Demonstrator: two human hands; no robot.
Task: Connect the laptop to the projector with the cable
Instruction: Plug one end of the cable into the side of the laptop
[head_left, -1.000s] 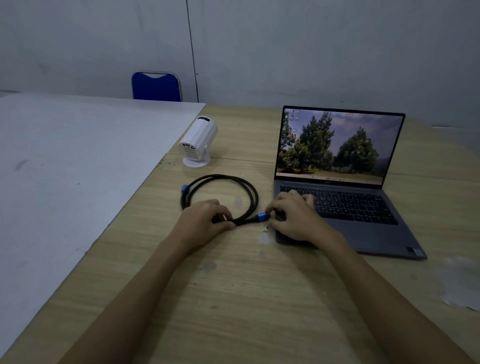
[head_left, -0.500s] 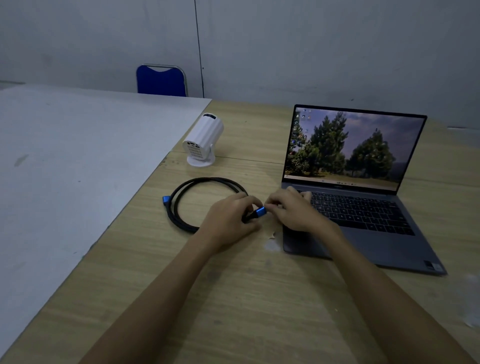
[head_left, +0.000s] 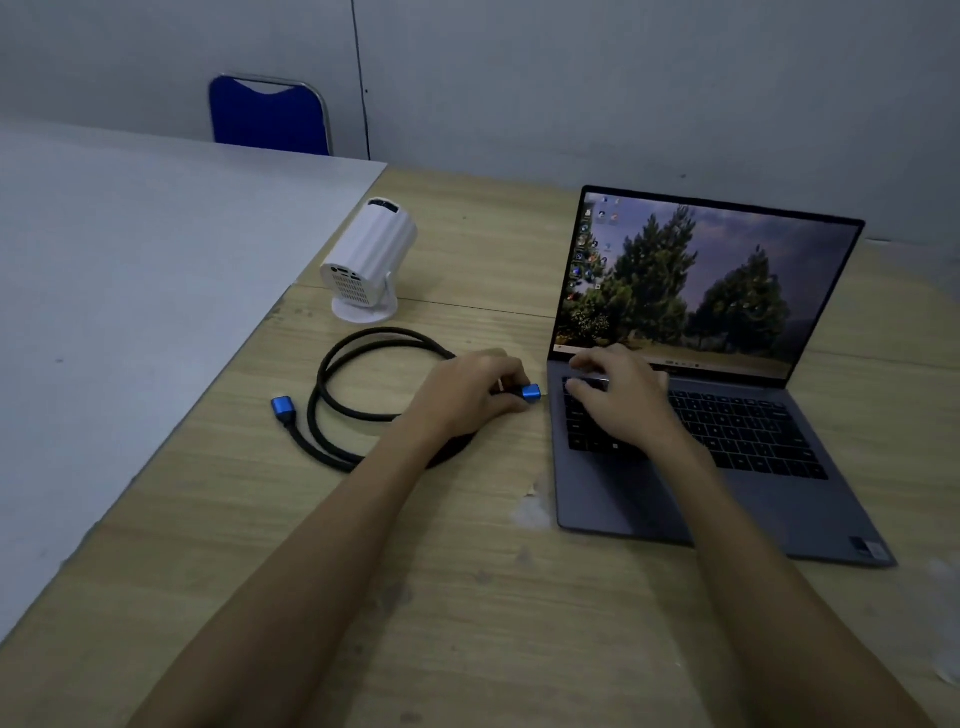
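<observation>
An open grey laptop (head_left: 779, 499) with a tree wallpaper stands on the wooden table at the right. A small white projector (head_left: 371, 254) sits on its round base further back, its port side facing me. A black coiled cable (head_left: 332, 364) lies between them; one blue plug (head_left: 283, 409) rests loose at the left. My left hand (head_left: 467, 389) grips the cable just behind the other blue plug (head_left: 531, 392), which points at the laptop's left edge, a small gap away. My right hand (head_left: 618, 395) rests flat on the keyboard's left side, fingers spread.
A large white board (head_left: 130, 312) covers the table's left part. A blue chair back (head_left: 267, 117) shows behind the table against the grey wall. A pale scuffed patch (head_left: 530, 512) marks the wood near the laptop's front left corner.
My right hand left the plug and moved onto the keyboard. My left hand slid along the cable to the plug and carried it toward the laptop's left side.
</observation>
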